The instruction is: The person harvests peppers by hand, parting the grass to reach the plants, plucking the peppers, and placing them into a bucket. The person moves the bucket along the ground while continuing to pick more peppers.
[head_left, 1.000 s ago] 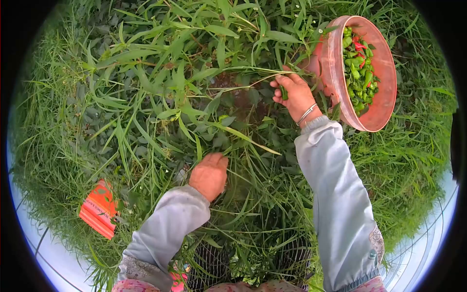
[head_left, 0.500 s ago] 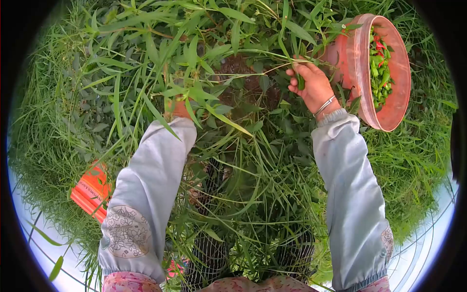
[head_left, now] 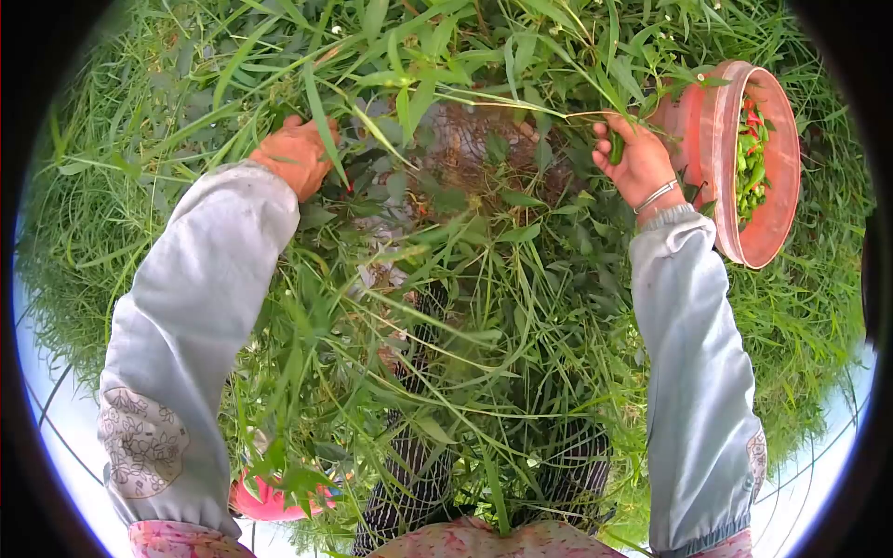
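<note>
My right hand (head_left: 637, 166) is closed around a green chili pepper (head_left: 616, 147). A thin grass stem (head_left: 521, 104) runs to its fingertips. Over on the left, my left hand (head_left: 296, 156) is in the foliage with its back towards me and its fingers curled. Leaves cover the fingertips, so what they grip cannot be made out. A small red tip, perhaps of a chili, shows just below it among dark leaves. To the right of my right hand stands a tilted pinkish bucket (head_left: 787, 191) holding green and red chilies (head_left: 752, 167).
Tall grass (head_left: 484, 307) and leafy plants surround both hands and cover my legs (head_left: 409, 479) in part. Between the hands a patch of brown ground (head_left: 465, 153) shows. A bright pink object (head_left: 270, 500) lies at the lower left.
My left hand has moved left and come out from behind grass blades. My right hand, still on the green chili, sits slightly further right and lower. The orange object at left is out of sight.
</note>
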`<state>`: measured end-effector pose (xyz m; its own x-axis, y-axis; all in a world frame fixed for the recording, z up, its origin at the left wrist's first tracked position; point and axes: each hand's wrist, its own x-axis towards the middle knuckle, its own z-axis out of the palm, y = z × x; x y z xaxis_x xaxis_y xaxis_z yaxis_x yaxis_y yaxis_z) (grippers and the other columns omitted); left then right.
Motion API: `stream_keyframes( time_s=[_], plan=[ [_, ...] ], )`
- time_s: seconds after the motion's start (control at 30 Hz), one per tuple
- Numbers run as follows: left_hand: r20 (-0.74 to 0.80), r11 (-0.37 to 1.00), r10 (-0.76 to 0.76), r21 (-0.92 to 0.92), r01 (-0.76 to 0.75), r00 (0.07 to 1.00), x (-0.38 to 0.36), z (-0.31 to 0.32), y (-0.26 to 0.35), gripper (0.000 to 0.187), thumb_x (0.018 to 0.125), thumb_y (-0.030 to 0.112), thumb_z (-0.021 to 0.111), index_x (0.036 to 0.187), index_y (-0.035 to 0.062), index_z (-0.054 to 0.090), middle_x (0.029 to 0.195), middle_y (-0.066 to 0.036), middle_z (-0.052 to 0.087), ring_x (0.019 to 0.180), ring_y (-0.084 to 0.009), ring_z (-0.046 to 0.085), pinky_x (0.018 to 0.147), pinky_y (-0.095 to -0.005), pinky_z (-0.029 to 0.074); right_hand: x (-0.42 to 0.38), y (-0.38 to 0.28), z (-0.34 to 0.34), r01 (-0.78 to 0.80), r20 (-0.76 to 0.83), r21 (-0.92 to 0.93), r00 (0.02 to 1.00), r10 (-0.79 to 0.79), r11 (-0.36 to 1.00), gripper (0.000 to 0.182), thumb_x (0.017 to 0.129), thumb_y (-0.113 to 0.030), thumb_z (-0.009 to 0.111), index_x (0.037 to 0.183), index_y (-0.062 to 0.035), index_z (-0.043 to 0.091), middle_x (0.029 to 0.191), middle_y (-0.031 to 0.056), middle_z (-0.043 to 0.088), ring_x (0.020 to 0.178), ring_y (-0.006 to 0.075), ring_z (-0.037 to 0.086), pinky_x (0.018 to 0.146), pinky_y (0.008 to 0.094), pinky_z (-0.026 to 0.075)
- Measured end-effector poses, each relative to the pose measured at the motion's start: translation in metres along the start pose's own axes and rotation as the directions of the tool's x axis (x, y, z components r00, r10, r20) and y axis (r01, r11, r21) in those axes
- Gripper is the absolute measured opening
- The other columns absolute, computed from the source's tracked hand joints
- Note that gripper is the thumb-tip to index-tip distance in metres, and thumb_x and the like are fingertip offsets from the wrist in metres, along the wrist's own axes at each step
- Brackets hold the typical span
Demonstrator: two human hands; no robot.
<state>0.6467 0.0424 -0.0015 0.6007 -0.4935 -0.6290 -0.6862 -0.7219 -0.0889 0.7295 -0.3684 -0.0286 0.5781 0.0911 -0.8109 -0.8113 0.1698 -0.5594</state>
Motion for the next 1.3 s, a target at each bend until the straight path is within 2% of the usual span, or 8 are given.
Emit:
stream_keyframes(
  time_s=[0.1,0.27,0.4,0.67,0.8,0.93,1.17,1.3],
  plan=[
    [-0.1,0.973,-0.03,-0.229,0.006,0.994,-0.003,-0.023,-0.015,0.04,0.084,0.011,0.052,0.124,0.0103,0.047,0.129,-0.007,0.045,0.123,-0.0233,0.039,0.098,-0.0338,0.037,-0.006,-0.004,0.004,-0.038,0.052,-0.016,0.998,0.039,0.999,0.02,0.089,-0.02,0.054,0.106,-0.009,0.056,0.084,-0.0007,0.058,0.066,0.0086,0.05,0.063,0.0262,0.047],
    [0.068,0.965,-0.26,-0.005,0.26,0.963,-0.003,-0.104,-0.016,0.048,0.078,0.008,0.058,0.124,0.0085,0.047,0.127,-0.014,0.047,0.115,-0.0284,0.047,0.092,-0.0378,0.042,-0.032,0.005,0.02,-0.141,0.226,-0.19,0.957,0.183,0.972,0.021,0.089,-0.019,0.051,0.105,-0.0069,0.058,0.081,-0.0022,0.058,0.066,0.0075,0.053,0.064,0.0267,0.05],
    [0.44,0.815,-0.344,-0.299,0.497,0.83,0.009,-0.122,-0.011,0.047,0.074,0.007,0.058,0.12,0.0068,0.051,0.112,-0.02,0.057,0.102,-0.0323,0.055,0.087,-0.0394,0.045,-0.067,0.022,0.045,-0.182,0.334,-0.327,0.896,0.293,0.927,0.017,0.089,-0.016,0.05,0.102,-0.01,0.059,0.091,-0.0002,0.061,0.073,0.0104,0.057,0.067,0.0287,0.05],
    [-0.101,0.662,-0.373,-0.726,0.189,0.922,0.023,-0.097,-0.002,0.009,0.067,0.005,0.056,0.068,-0.0023,0.06,0.066,-0.022,0.058,0.066,-0.0375,0.06,0.061,-0.0424,0.049,-0.081,0.079,0.137,0.22,0.543,-0.524,0.83,0.123,0.823,0.029,0.084,-0.013,0.054,0.111,-0.0061,0.058,0.096,0.0018,0.061,0.078,0.0099,0.055,0.07,0.0231,0.045],
    [-0.064,0.741,-0.234,-0.658,0.136,0.97,0.035,-0.133,-0.01,0.018,0.064,0.008,0.065,0.067,-0.0088,0.061,0.067,-0.025,0.059,0.067,-0.0357,0.062,0.056,-0.0411,0.047,-0.059,0.123,0.196,0.455,0.483,-0.624,0.864,-0.145,0.635,0.038,0.079,-0.022,0.062,0.112,-0.0038,0.056,0.09,0.0017,0.06,0.071,0.0081,0.053,0.062,0.0225,0.043],
    [0.037,0.694,-0.21,-0.699,0.175,0.977,0.048,-0.138,-0.002,0.017,0.063,0.008,0.062,0.074,-0.0048,0.063,0.076,-0.023,0.062,0.073,-0.0371,0.062,0.064,-0.0411,0.049,-0.028,0.133,0.216,0.194,0.491,-0.654,0.844,0.215,0.732,0.066,0.079,-0.043,0.058,0.129,-0.004,0.041,0.108,0.0161,0.06,0.106,0.0308,0.054,0.091,0.0379,0.04],
    [0.129,0.783,-0.069,-0.608,0.134,0.989,0.04,-0.152,-0.001,0.025,0.074,0.008,0.052,0.096,0.0028,0.063,0.092,-0.02,0.063,0.089,-0.0351,0.061,0.077,-0.0401,0.048,-0.024,0.103,0.228,0.101,0.358,-0.787,0.878,0.318,0.609,0.048,0.075,-0.042,0.065,0.105,-0.0057,0.054,0.088,0.0041,0.056,0.083,0.0168,0.049,0.072,0.033,0.04],
    [-0.326,0.616,-0.441,-0.788,0.018,0.836,-0.045,-0.173,-0.017,0.031,0.082,0.019,0.059,0.11,0.005,0.058,0.104,-0.018,0.061,0.096,-0.0335,0.058,0.084,-0.0368,0.046,-0.053,0.07,0.225,-0.079,0.403,-0.47,0.867,0.293,0.879,0.035,0.076,-0.04,0.068,0.084,-0.0083,0.058,0.071,-0.0017,0.05,0.067,0.0114,0.046,0.059,0.0271,0.037]
  ],
)
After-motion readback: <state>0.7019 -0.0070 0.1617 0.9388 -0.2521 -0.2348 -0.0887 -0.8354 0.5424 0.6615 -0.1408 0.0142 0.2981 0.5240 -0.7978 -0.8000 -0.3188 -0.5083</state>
